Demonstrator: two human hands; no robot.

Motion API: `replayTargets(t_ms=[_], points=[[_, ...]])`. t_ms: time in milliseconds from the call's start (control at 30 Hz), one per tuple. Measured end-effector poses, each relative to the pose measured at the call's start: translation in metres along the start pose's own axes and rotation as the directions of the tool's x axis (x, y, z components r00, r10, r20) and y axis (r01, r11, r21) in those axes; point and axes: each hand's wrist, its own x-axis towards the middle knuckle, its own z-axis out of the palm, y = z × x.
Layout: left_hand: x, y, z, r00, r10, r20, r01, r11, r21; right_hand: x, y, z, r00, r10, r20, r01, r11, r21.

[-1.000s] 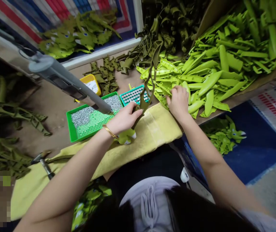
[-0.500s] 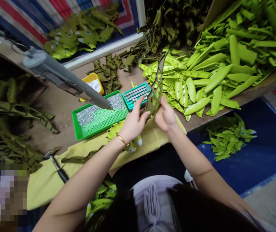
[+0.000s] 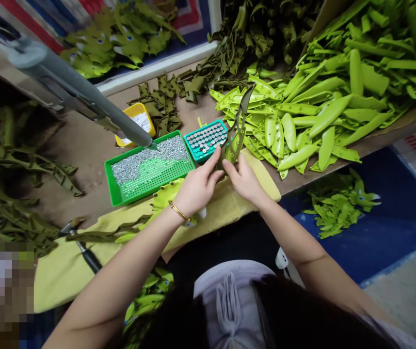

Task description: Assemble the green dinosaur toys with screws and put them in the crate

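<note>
Right hand (image 3: 242, 182) off lime-green strips (image 3: 297, 157)

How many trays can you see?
3: a green tray in the middle, a teal tray right beside it, and a yellow tray behind the green one. More may be hidden.

The person is wearing a pale lilac-grey top (image 3: 226, 295) with a looped drawstring (image 3: 228, 310) hanging down its front and a loose sleeve (image 3: 393, 337) showing at the right arm. A thin gold bangle (image 3: 179, 211) is circling the wrist behind the left hand (image 3: 197, 189). The right hand (image 3: 242, 182) is going ungloved too, and dark hair (image 3: 295, 310) is falling across the lower view.
</note>
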Motion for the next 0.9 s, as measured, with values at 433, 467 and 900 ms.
replayTargets(t_ms=[433,467,900], points=[[0.005,-0.01,0.002,0.997,-0.047,0.068,0.064,0.962,-0.264,0.025,-0.018,-0.046,0.993,-0.114,0.017,0.111,0.907,-0.407],[0.009,-0.011,0.002,0.994,-0.055,0.09,0.082,0.94,-0.332,0.041,-0.021,-0.058,0.966,-0.228,-0.122,0.123,0.821,-0.558],[-0.003,-0.041,-0.013,0.919,-0.152,0.364,0.219,0.964,-0.15,0.077,-0.053,-0.136,0.819,-0.551,-0.163,0.113,0.432,-0.895]])
